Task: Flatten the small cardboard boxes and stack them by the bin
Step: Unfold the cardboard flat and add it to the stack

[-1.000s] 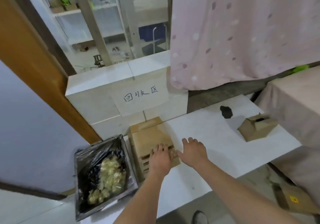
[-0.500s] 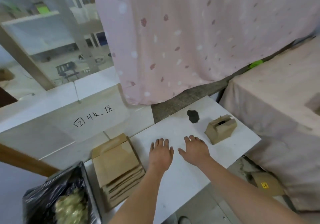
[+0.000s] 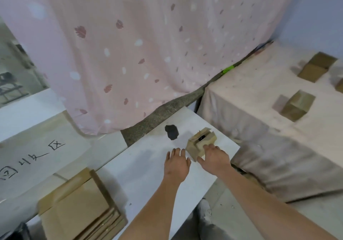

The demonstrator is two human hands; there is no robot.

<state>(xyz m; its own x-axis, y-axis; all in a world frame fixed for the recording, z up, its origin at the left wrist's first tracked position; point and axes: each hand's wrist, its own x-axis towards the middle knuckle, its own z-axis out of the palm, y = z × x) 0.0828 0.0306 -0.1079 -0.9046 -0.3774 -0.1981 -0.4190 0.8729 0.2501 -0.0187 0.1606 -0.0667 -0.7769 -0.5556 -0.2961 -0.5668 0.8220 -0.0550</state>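
At the far left, well left of the small box, a white paper sign [image 3: 35,158] carries handwritten Chinese characters that look like "回收区"; below it, at the desk's near-left end, lies the stack of flattened boxes [image 3: 78,212]. On the white desk [image 3: 144,171] the left hand [image 3: 176,163] hovers with fingers straight and spread, holding nothing, just left of the small box [image 3: 201,143]. That box stands still unflattened, its top flaps partly open. The right hand [image 3: 215,158] touches its near-right side with fingers extended, not curled round it. It looks light, thin corrugated card that should fold along its creases; pressing opposite corners seems the likeliest hold. Further right, two more boxes [image 3: 295,106] sit on the cloth-covered surface [image 3: 250,121].
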